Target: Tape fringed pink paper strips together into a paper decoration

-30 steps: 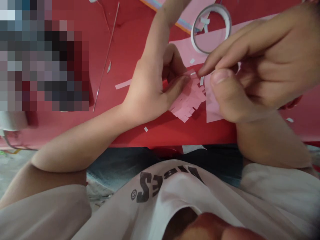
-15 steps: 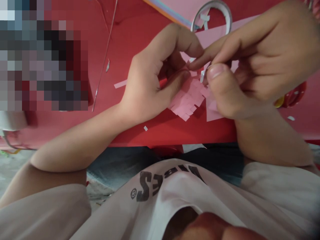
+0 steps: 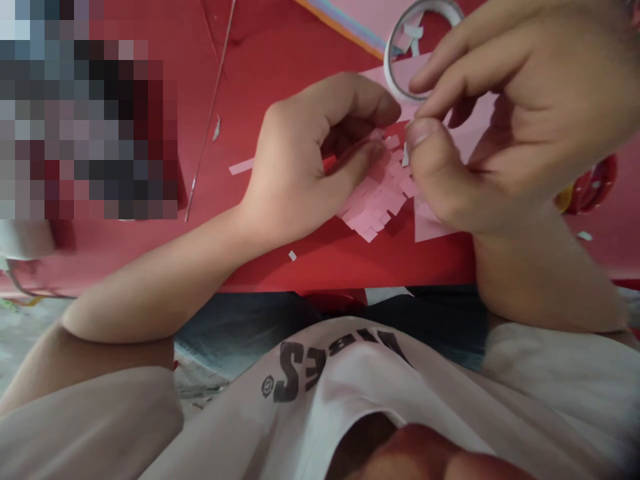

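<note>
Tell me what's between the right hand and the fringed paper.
In the head view, a small white piece shows between the right hand and the fringed paper; whether it's held is unclear.

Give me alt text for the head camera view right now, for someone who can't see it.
A person's left hand holds pink paper with notched edges over a red table, while the right hand, thumb and finger close together, is at a small white strip. A white tape roll lies just beyond them.
</note>
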Tool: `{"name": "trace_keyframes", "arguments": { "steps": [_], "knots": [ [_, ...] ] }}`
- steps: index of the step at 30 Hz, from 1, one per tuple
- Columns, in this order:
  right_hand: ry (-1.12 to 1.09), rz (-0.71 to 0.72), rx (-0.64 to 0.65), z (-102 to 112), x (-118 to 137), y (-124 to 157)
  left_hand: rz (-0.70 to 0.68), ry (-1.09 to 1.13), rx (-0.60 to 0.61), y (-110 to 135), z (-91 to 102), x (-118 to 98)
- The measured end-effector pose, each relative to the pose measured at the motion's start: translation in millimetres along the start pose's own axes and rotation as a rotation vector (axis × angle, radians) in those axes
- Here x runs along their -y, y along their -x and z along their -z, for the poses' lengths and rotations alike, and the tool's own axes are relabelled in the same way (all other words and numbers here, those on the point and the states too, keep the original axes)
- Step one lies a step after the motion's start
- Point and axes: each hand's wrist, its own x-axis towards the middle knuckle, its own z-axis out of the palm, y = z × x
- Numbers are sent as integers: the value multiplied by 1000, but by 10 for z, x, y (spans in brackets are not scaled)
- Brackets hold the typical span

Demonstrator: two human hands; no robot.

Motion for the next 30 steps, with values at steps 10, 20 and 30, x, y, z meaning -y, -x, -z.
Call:
{"name": "trace_keyframes", "arguments": {
  "steps": [10,20,30],
  "knots": [
    [53,-44,40,-7,112,20,52,-33,56,6,24,-16],
    [40,-84,54,-10,198,18,52,-176,114,19,48,-75],
    [-25,-64,71,-32,135,26,-61,-217,-12,36,-27,59]
  ]
}}
